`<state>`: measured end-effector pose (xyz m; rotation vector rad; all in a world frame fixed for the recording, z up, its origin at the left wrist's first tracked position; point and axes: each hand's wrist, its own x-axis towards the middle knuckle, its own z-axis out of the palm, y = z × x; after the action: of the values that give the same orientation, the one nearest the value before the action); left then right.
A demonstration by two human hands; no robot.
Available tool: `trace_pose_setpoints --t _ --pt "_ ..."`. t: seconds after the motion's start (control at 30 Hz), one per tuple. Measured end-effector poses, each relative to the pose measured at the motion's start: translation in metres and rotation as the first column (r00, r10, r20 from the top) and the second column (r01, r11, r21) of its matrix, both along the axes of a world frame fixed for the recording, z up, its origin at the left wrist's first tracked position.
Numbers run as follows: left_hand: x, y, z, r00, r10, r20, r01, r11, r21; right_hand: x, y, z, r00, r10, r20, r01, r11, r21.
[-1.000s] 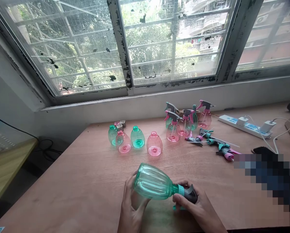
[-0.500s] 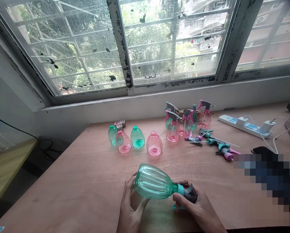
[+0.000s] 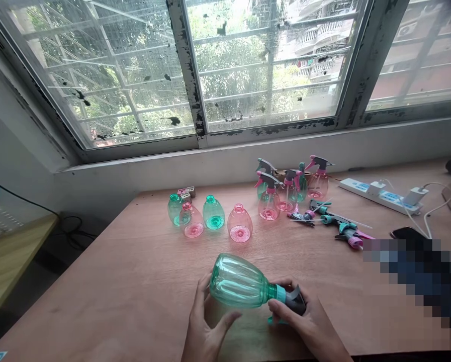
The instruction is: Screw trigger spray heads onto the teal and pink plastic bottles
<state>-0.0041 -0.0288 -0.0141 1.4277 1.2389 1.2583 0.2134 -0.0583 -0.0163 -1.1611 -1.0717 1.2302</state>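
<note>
We are holding one ribbed green bottle [image 3: 240, 280] above the near middle of the wooden table [image 3: 134, 291], between our hands. Its long axis is running crosswise, base toward our left hand [image 3: 206, 327], neck sloping slightly down toward our right hand [image 3: 312, 318]. The right is gripping the dark spray head [image 3: 296, 301] at the neck; the left is cupping wide near the base, thumb spread away, and we cannot tell whether its fingers are touching. Beyond, four headless bottles are standing: two green [image 3: 213, 215], two pink [image 3: 240, 226]. Right of them, five bottles are wearing spray heads: three pink [image 3: 269, 205], two green [image 3: 302, 187]. Loose spray heads [image 3: 348, 232] are lying nearby, overlapping too much for us to count.
</note>
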Motion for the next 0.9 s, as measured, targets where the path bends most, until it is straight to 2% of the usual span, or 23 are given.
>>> trace_pose_setpoints --t 0.13,0.3,0.4,0.5,0.6,0.8,0.9 --pt "0.0 -0.0008 -0.0002 0.998 0.03 0.056 -0.029 0.999 -0.033 -0.0033 -0.0002 0.0006 0.999 0.025 0.029 -0.027 0.999 0.045" --pt "0.0014 0.0023 0.0049 0.999 0.043 0.009 -0.043 0.998 0.038 -0.0028 -0.0003 0.0019 0.999 -0.038 -0.002 0.038 0.999 0.003" --pt "0.0016 0.0018 0.0046 0.999 0.036 -0.008 -0.036 0.998 0.06 -0.0015 -0.0003 0.0021 1.0 -0.029 -0.006 0.029 1.0 -0.003" --pt "0.0002 0.0007 0.0016 1.0 -0.004 0.012 0.003 0.999 0.041 -0.003 -0.0004 0.0016 1.0 -0.001 0.01 0.0 1.0 0.02" --pt "-0.0007 0.001 0.0005 0.999 0.026 0.038 -0.027 0.999 0.022 -0.0055 -0.0007 0.0018 1.0 -0.014 0.008 0.013 0.998 0.054" --pt "0.0021 0.0024 0.0047 1.0 0.024 -0.016 -0.024 0.999 0.039 -0.0038 -0.0005 0.0024 1.0 -0.024 -0.001 0.024 0.999 -0.021" --pt "0.0021 0.0012 0.0039 1.0 0.03 0.008 -0.03 0.998 0.047 -0.004 -0.0003 0.0009 1.0 -0.024 -0.008 0.024 1.0 0.001"
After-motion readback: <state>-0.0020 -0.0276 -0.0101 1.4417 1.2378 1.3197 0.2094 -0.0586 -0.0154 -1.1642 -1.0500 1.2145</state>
